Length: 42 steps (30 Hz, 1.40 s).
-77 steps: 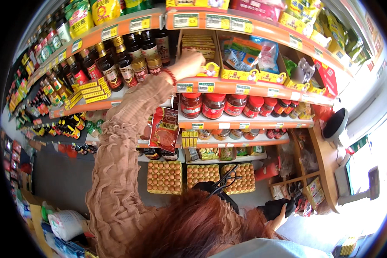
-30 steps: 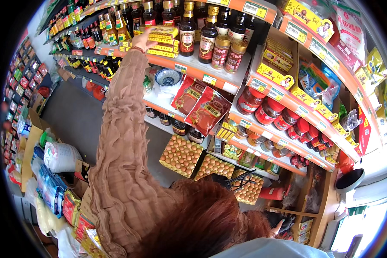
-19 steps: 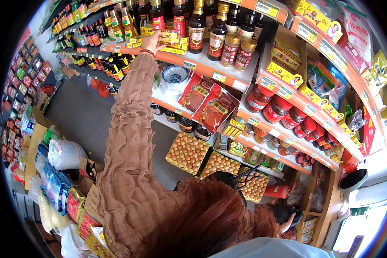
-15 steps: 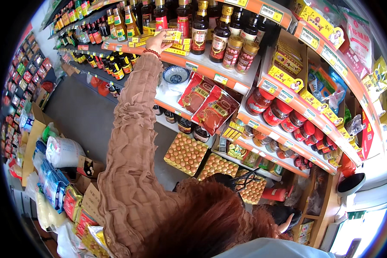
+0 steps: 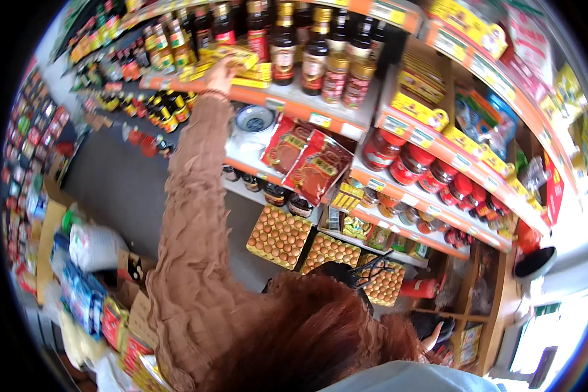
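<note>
My left hand point(image 5: 221, 70) is stretched up to an orange-edged shelf point(image 5: 287, 104), the arm in a brown knitted sleeve. Its fingers are closed on a flat yellow box point(image 5: 234, 57), which lies at the top of a stack of similar yellow boxes point(image 5: 258, 73). Dark sauce bottles point(image 5: 282, 40) stand right behind the stack. My right hand point(image 5: 431, 338) shows only as a few fingers at the lower right, against a black object point(image 5: 424, 321). My own red hair hides the rest of that hand, so its grip is unclear.
Below the shelf sit a blue-and-white bowl point(image 5: 255, 117), red pouches point(image 5: 307, 162) and red-lidded jars point(image 5: 405, 164). Egg trays point(image 5: 279, 235) fill the lowest level beside a black wire basket point(image 5: 354, 271). Bags and cartons point(image 5: 91, 248) crowd the floor at left.
My left arm swung from the yellow boxes further right to this stack on the left. In the last half second the hand stayed there and closed on the top yellow box.
</note>
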Tool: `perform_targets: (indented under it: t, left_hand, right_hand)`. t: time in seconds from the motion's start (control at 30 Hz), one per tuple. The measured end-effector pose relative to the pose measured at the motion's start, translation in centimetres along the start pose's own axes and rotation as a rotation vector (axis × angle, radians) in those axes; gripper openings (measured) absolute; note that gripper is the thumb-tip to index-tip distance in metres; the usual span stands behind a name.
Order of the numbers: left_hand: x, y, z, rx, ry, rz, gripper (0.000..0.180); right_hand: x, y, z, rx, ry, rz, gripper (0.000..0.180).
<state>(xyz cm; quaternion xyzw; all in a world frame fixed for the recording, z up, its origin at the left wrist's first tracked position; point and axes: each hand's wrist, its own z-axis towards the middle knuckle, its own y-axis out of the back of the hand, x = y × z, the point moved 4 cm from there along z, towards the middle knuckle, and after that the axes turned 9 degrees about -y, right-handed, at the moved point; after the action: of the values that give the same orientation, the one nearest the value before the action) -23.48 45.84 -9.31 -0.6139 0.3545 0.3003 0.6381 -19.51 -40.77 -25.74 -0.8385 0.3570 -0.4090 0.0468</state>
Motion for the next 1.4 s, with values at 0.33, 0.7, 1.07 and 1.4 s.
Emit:
perform_targets:
  t: [0.33, 0.7, 1.07, 1.4]
  left_hand:
    - [-6.3, -13.3, -28.3, 0.856, -1.313, 0.364, 0.027]
    - [5.0, -31.8, -31.6, 1.373, -1.435, 1.108, 0.021]
    - [5.6, -37.0, -33.2, 1.48, -1.099, 1.51, 0.017]
    - [10.3, -36.5, -35.2, 1.559, -1.641, 1.783, 0.02]
  right_hand:
    - [-0.9, 5.4, 7.1, 0.146, 0.452, -0.06, 0.036]
    - [-0.8, 8.2, 4.2, 0.002, 0.223, 0.172, 0.037]
    - [-0.9, 11.0, 2.0, 0.01, 0.354, 0.238, 0.023]
    - [-1.1, 11.4, 6.3, 0.001, 0.241, 0.224, 0.029]
